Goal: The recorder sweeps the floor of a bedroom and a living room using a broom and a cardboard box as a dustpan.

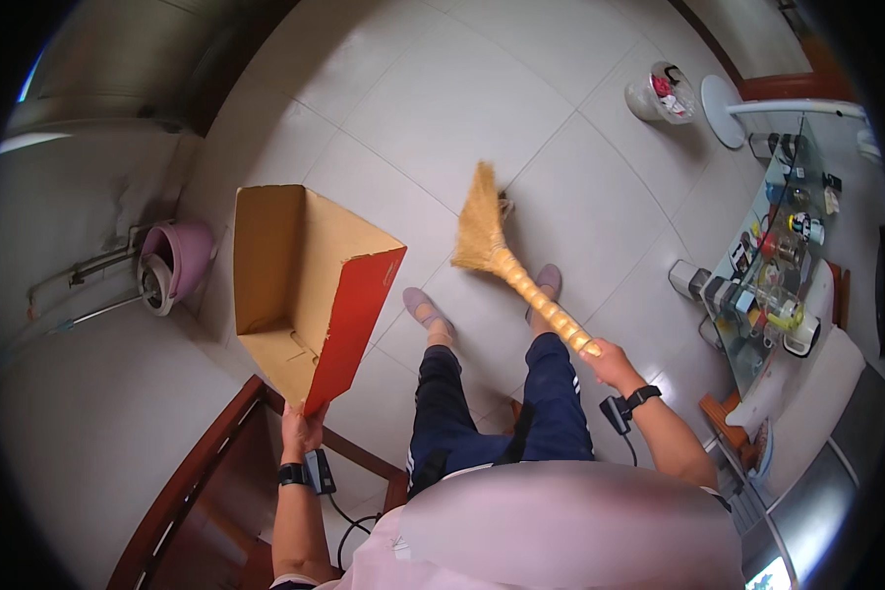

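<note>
My left hand (304, 429) grips the near end of an open cardboard box (361, 317), red outside and plain brown inside. The box is tilted, its open side facing up, and its inside shows no contents. In my right hand (609, 361) is the end of the handle of a straw hand broom (479, 228). The broom's bristles point away from me, over the tiled floor in front of my feet. A small clump of something dark and pale (507, 208) lies partly hidden beside the bristles.
A lined waste bin (641, 102) holds rubbish at the back right, near a white round stand base (720, 110). A glass table (741, 369) crowded with cups and bottles stands at right. A pink mop bucket (192, 254) is by the left wall, a dark red wooden frame (184, 479) near left.
</note>
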A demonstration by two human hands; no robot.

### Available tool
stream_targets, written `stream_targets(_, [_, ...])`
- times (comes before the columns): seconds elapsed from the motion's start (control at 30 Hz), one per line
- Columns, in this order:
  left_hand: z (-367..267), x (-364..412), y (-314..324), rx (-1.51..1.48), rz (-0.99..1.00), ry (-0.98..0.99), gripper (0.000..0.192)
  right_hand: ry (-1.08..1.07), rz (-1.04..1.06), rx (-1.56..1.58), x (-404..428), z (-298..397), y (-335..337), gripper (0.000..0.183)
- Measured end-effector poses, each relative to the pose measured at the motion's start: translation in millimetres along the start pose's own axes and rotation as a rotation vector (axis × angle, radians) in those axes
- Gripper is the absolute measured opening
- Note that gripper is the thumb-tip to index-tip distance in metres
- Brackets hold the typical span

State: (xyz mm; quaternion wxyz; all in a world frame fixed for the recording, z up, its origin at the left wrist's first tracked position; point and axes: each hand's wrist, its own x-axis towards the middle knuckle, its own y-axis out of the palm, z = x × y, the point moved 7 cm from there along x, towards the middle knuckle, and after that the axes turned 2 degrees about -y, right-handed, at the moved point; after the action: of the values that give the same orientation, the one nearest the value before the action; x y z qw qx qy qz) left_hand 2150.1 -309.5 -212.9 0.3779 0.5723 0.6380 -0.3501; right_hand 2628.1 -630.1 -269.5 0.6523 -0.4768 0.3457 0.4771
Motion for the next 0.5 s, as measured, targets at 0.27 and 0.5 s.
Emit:
stream_targets(0.27, [11,19,33,0.139,0.070,0.014,0.036,-0.311,-0.077,-0.730,47,25,-5,0.032])
stream_targets(0.5, [28,31,52,0.259,0.102,0.011,0.037,-0.263,-0.198,-0.862,87,21,-106,0.033])
